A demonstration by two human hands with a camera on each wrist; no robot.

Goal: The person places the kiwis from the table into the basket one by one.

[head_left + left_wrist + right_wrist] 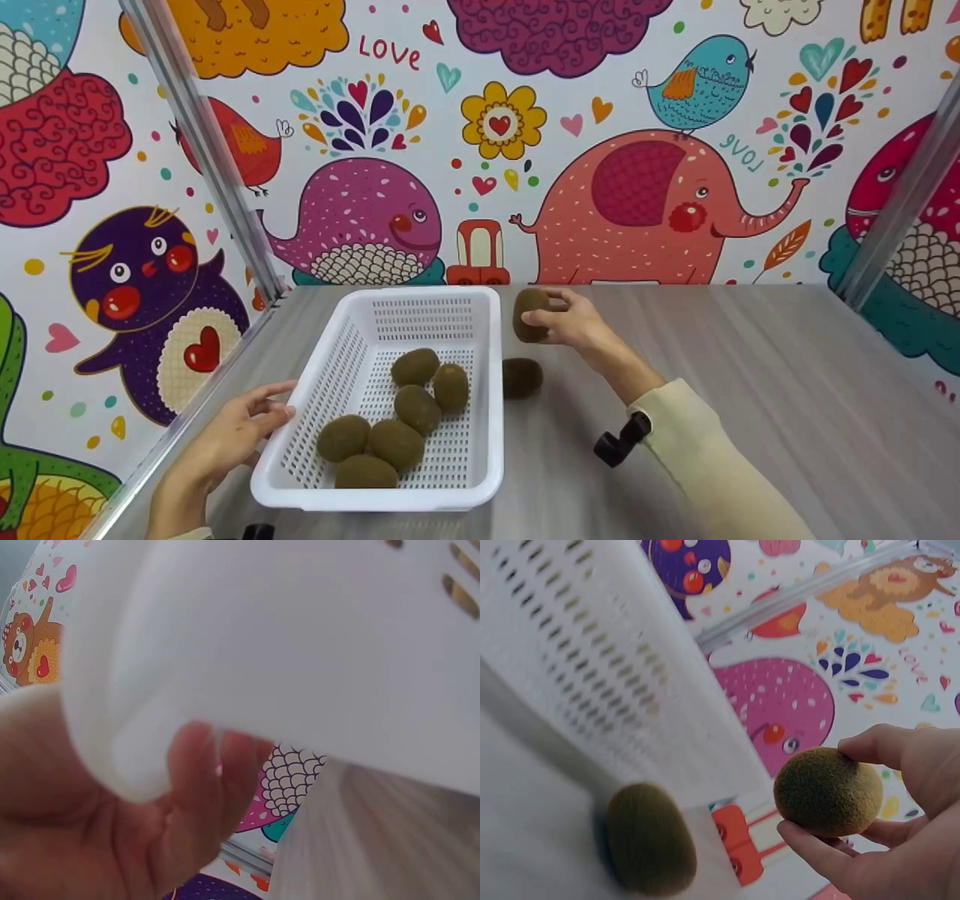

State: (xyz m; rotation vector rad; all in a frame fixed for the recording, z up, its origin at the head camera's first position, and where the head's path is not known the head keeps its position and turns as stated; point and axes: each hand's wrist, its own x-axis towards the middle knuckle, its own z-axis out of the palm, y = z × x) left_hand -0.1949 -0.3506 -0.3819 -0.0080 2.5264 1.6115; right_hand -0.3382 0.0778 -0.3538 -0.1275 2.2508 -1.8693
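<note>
My right hand (574, 319) pinches a brown fuzzy kiwi (531, 315) between thumb and fingers, off the right rim of the basket near its far end. In the right wrist view this kiwi (829, 791) appears above the table. A second kiwi (523, 378) lies on the table against the basket's right side. The white plastic basket (494, 420) has slotted walls and holds several kiwis (396, 444), mostly toward its near end. At its left side, my left hand (232, 431) grips the rim; the left wrist view shows fingertips (196, 742) at the rim's underside.
The grey wood-grain table (750, 390) extends right of the basket. Behind it stands a wall (495, 195) printed with cartoon animals, with a metal post (217, 150) at the left and another (911, 165) at the right.
</note>
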